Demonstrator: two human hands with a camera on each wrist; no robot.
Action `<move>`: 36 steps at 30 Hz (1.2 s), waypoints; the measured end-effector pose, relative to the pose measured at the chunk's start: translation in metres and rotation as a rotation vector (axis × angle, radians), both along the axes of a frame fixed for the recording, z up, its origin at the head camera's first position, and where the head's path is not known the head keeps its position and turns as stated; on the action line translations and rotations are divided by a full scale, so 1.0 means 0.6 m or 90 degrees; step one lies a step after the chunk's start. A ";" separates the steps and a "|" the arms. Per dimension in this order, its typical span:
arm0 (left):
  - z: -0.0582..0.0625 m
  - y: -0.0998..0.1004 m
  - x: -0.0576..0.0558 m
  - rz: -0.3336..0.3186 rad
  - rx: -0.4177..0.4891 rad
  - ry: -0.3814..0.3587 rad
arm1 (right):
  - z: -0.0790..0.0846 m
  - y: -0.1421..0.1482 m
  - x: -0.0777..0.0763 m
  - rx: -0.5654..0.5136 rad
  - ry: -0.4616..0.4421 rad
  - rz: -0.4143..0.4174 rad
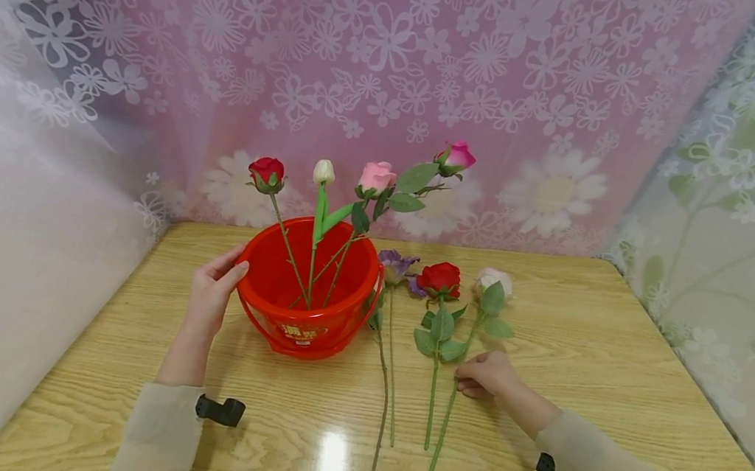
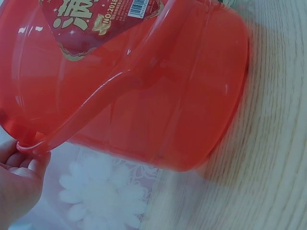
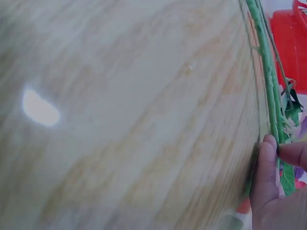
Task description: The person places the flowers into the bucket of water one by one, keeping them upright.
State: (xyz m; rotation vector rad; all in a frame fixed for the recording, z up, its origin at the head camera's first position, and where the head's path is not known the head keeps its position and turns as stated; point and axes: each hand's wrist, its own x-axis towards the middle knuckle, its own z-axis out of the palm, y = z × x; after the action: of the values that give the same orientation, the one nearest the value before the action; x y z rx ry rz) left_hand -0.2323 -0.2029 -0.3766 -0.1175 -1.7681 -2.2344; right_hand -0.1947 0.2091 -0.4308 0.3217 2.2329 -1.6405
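At the left of the table my left hand (image 1: 214, 285) grips the rim of a red plastic bucket (image 1: 303, 331), by the handle's end in the left wrist view. Several artificial flowers lean in the bucket: a red rose (image 1: 267, 174), a white tulip (image 1: 324, 171), a light pink rose (image 1: 377, 178) and a bright pink rose (image 1: 457, 157). My right hand (image 1: 489, 376) pinches the green stem of a pale pink rose (image 1: 495, 280) between thumb and fingers. In the right wrist view that stem (image 3: 266, 67) runs close over the wood. Left of it lies another red rose (image 1: 440, 280).
A purple flower (image 1: 397, 264) lies just right of the bucket, beside a brown stem (image 1: 383, 399). The light wooden table (image 1: 609, 342) meets a pink floral curtain (image 1: 337, 77) at the back. Pale cloths hang at both sides.
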 end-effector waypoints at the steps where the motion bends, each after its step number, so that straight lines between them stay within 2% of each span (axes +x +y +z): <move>1: 0.000 0.000 0.000 -0.001 0.002 -0.001 | 0.002 0.002 0.001 -0.007 0.001 -0.002; 5: 0.002 0.000 0.000 0.005 0.008 -0.004 | 0.010 0.012 0.004 -0.036 0.009 -0.011; 11: 0.003 -0.001 0.002 -0.001 0.010 -0.006 | 0.020 0.020 0.008 -0.031 0.026 -0.018; 18: 0.003 -0.001 0.003 -0.006 0.009 -0.012 | 0.037 0.025 0.012 -0.030 0.083 -0.005; 29: -0.001 -0.002 0.001 -0.009 0.001 -0.013 | 0.088 0.019 0.014 -0.048 0.125 -0.002; 36: 0.000 -0.002 0.002 -0.012 -0.015 -0.014 | 0.120 0.014 0.017 -0.092 0.165 0.006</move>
State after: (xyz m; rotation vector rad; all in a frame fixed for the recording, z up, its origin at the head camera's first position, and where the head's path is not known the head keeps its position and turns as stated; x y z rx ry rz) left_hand -0.2312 -0.2042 -0.3765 -0.1170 -1.8129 -2.2365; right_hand -0.1845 0.2174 -0.3589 0.0626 2.2724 -1.9212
